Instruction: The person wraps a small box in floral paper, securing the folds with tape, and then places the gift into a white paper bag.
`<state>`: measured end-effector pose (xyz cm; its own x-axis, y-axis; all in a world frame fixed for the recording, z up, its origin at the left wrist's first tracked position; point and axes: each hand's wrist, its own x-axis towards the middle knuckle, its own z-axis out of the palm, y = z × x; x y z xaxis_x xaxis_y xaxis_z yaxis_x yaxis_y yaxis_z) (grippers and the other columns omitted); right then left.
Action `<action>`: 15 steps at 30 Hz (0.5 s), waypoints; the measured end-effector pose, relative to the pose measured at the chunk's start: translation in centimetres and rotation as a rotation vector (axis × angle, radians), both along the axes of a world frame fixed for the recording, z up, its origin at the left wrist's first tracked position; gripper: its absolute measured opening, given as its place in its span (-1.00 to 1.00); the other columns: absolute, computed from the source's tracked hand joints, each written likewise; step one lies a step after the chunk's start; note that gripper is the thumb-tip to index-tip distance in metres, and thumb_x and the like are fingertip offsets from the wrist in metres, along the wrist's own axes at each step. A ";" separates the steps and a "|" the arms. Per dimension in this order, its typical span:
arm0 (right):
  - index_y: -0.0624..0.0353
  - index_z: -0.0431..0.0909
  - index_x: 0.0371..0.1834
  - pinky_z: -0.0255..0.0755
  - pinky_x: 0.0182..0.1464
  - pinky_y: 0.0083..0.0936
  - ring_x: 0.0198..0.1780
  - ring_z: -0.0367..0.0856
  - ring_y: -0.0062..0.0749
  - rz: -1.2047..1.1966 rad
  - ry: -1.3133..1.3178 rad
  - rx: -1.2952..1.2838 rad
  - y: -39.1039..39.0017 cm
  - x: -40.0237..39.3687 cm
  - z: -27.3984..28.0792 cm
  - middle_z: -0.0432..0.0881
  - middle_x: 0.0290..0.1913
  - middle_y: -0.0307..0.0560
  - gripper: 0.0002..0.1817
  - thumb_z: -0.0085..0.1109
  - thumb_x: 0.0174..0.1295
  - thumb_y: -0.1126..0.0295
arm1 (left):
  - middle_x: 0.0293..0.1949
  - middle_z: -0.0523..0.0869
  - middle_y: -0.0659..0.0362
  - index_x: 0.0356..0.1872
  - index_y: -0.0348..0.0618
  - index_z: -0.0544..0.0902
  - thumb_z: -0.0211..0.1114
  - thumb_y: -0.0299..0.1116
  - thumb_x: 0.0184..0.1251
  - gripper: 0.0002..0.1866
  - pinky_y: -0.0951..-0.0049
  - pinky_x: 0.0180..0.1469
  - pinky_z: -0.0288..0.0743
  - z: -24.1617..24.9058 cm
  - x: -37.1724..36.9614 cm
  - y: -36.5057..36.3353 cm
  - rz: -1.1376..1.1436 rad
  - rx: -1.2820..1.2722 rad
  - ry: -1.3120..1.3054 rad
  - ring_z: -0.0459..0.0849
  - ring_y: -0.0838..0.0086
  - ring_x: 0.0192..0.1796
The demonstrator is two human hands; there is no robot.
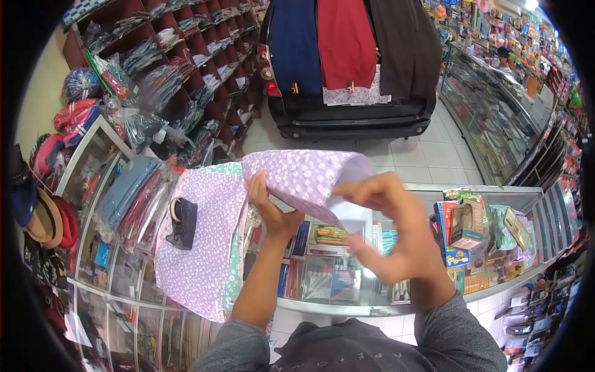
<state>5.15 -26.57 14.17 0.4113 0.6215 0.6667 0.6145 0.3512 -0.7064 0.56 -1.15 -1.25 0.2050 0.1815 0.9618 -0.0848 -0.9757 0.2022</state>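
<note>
While a floral sheet [291,170] curls — glass counter [338,309], tiles [403,152].

The lilac paper [294,173] bears white, probably floral, shapes.

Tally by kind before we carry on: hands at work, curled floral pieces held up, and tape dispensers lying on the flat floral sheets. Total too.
Hands, left hand and right hand: 2
Curled purple floral piece: 1
Black tape dispenser on the flat floral sheets: 1
Total: 4
</note>
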 end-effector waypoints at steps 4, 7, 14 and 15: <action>0.43 0.45 0.24 0.57 0.10 -0.10 0.08 0.69 0.36 -0.136 -0.196 -0.403 1.1 -0.2 -0.2 0.70 0.01 0.36 -0.15 0.63 0.06 0.04 | 0.36 0.40 -0.06 0.49 -0.22 0.23 0.67 -0.18 0.02 0.04 -0.43 0.62 -0.04 0.2 0.0 -0.2 0.094 0.107 -0.043 0.36 -0.08 0.47; 0.43 0.54 0.16 0.57 0.04 0.01 -0.01 0.68 0.38 -0.032 -0.206 -0.355 3.0 1.2 -2.5 0.69 -0.05 0.42 -0.37 0.49 0.20 0.13 | 0.36 0.41 -0.04 0.49 -0.20 0.24 0.63 -0.14 0.10 -0.02 -0.45 0.62 -0.05 -0.3 -0.2 0.0 0.089 0.124 -0.053 0.37 -0.07 0.48; 0.39 0.64 0.05 0.56 0.06 0.04 0.01 0.64 0.42 -0.112 -0.094 -0.302 4.7 1.4 -4.2 0.68 -0.03 0.46 -0.71 0.22 0.32 0.46 | 0.74 -0.12 0.04 0.73 -0.10 -0.17 0.71 0.03 0.00 0.42 -0.28 0.68 -0.20 -1.8 0.9 -0.2 -0.361 -0.372 -0.034 -0.12 0.03 0.74; 0.41 0.64 0.06 0.56 0.11 0.02 0.07 0.63 0.42 -0.132 -0.138 -0.300 5.0 1.5 -4.7 0.67 0.00 0.48 -0.67 0.27 0.25 0.49 | 0.74 -0.12 0.04 0.73 -0.10 -0.17 0.71 0.03 0.00 0.42 -0.28 0.68 -0.20 -1.4 0.3 -0.2 -0.361 -0.372 -0.034 -0.12 0.03 0.74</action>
<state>6.70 -21.54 9.44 0.4205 0.7454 0.5172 0.7374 0.0514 -0.6735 0.82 -1.37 -2.65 0.2875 0.4362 0.8526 -0.4148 -0.7457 0.5214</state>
